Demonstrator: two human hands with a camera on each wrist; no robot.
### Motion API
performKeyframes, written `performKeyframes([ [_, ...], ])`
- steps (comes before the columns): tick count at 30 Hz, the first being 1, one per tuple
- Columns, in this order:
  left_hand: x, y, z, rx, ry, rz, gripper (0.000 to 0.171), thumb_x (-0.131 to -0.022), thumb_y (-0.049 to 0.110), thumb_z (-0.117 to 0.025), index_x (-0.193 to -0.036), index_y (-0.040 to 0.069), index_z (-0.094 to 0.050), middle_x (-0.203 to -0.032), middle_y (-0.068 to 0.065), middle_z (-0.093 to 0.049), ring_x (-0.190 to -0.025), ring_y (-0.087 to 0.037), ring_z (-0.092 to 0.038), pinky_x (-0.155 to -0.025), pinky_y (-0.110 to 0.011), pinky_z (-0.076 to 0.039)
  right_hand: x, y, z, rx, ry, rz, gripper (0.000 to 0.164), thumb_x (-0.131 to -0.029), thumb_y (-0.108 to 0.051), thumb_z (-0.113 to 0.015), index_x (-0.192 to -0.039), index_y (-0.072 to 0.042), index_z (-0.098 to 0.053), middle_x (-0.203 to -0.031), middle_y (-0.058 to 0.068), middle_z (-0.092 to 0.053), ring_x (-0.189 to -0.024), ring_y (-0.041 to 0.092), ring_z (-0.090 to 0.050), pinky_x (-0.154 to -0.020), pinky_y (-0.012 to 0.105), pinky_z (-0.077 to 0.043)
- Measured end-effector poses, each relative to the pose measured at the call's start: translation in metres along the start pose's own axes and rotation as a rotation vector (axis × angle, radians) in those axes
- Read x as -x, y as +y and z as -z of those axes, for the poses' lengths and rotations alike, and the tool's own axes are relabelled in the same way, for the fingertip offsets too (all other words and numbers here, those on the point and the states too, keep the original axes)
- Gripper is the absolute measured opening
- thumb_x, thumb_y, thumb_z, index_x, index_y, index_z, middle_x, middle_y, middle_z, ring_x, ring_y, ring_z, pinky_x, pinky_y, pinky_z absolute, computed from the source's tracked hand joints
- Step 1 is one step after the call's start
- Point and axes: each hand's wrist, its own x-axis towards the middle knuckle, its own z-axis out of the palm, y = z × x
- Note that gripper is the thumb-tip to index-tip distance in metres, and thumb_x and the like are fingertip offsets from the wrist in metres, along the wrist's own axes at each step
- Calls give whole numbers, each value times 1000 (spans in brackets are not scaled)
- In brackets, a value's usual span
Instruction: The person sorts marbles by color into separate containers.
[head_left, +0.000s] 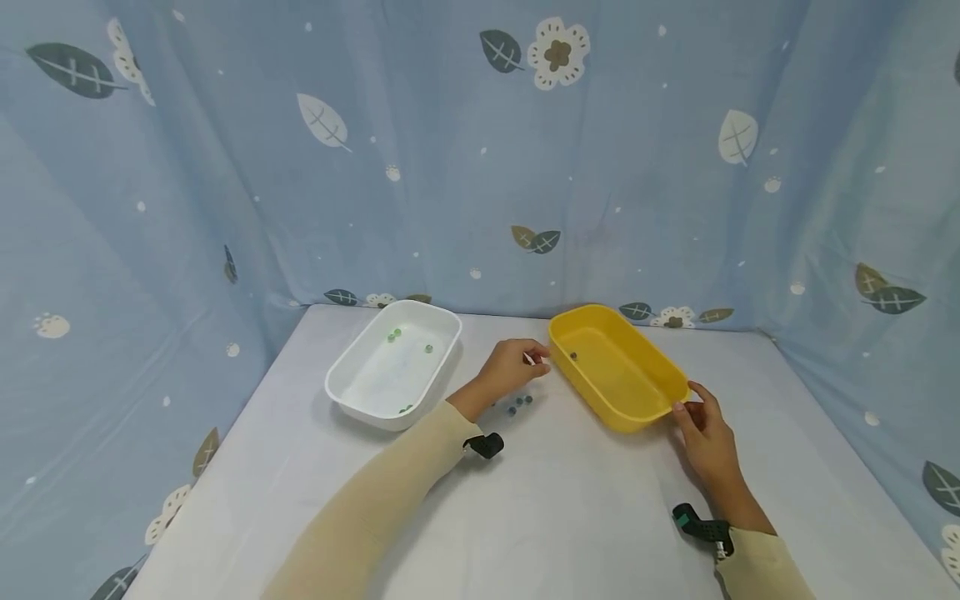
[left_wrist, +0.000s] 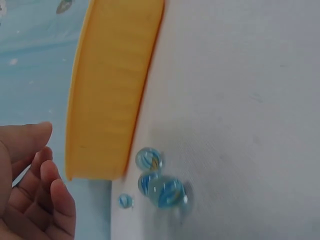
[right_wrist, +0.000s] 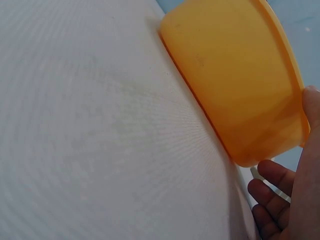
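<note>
My left hand is just left of the yellow tray, its loosely curled fingertips right by the tray's rim and no marble showing between them. One dark marble lies inside that tray. My right hand grips the near right corner of the tray, thumb on the rim and fingers around the outside. Below the left hand, several clear marbles with blue swirls sit on the table beside the tray.
A white tray stands at the left of the table, with several green marbles spread over its bottom. The white tabletop ends at the back against a blue patterned curtain, which also hangs along both sides.
</note>
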Motion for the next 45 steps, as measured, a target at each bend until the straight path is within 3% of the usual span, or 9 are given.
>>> performKeyframes([
  [9, 19, 1, 12, -19, -34, -12, 27, -88, 21, -74, -112, 9, -70, -87, 9, -61, -72, -13, -54, -59, -24, -47, 1, 3, 3, -1, 7, -24, 65, -103, -46, -41, -155, -14, -19, -124, 28, -51, -105, 41, -50, -92, 61, -40],
  [18, 44, -14, 26, -119, -37, 29, 24, -88, 19, -74, -111, 11, -71, -86, 12, -62, -76, -12, -54, -65, -25, -46, 0, 3, -1, -3, -8, -20, 65, -103, -46, -41, -155, -14, -19, -124, 28, -51, -105, 41, -50, -93, 61, -40],
  [27, 58, -20, 40, -173, -38, 33, 27, -88, 18, -73, -114, 10, -70, -88, 9, -63, -78, -11, -56, -66, -25, -47, -1, 3, 1, -11, -15, -30, 66, -103, -47, -40, -156, -15, -17, -126, 28, -50, -106, 41, -49, -92, 63, -39],
  [35, 74, -28, 41, -204, -51, 32, 23, -86, 17, -75, -107, 10, -71, -82, 9, -59, -76, -12, -55, -65, -25, -47, 2, 3, -4, -9, -1, -17, 64, -103, -46, -41, -155, -14, -20, -123, 27, -51, -103, 39, -50, -89, 59, -41],
  [41, 81, -37, 40, -163, -19, 65, 20, -85, 16, -76, -104, 10, -71, -78, 7, -58, -72, -12, -55, -59, -26, -48, 1, 1, -4, -9, -11, -26, 65, -103, -46, -41, -155, -15, -18, -124, 27, -50, -104, 40, -49, -92, 61, -40],
  [45, 81, -41, 37, -139, -19, 98, 21, -85, 16, -76, -105, 11, -71, -78, 7, -59, -73, -12, -55, -63, -27, -47, 0, 1, -2, -17, -7, -13, 64, -103, -44, -42, -155, -15, -19, -124, 27, -51, -105, 40, -50, -92, 61, -40],
])
